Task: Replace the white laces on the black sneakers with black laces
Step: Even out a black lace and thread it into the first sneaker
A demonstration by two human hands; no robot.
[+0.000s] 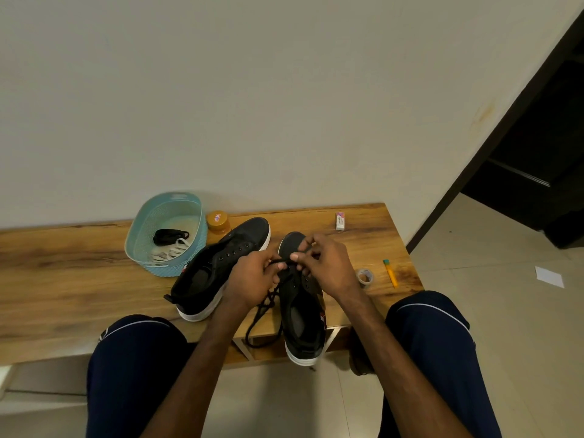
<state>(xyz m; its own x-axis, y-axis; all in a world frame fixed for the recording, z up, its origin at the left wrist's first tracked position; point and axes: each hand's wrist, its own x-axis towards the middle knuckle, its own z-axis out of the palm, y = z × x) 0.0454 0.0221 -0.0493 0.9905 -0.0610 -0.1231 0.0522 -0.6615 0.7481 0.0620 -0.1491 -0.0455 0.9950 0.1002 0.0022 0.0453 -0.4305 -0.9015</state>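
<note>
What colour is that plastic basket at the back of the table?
Light blue, with a mesh-patterned wall. The basket shows best in the head view.

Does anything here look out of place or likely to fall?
The sneaker being laced overhangs the front edge of the table at the heel, its black lace dangling below. The other sneaker lies tipped on its side. A paper scrap lies on the floor.

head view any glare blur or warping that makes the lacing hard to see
Head view: dim, warm, even light, no hard glare; wide-angle warping tilts the table and leans the doorway, which is nearly black; little blur, but the black lace barely stands out from the black sneaker where the left hand and right hand pinch it.
</note>
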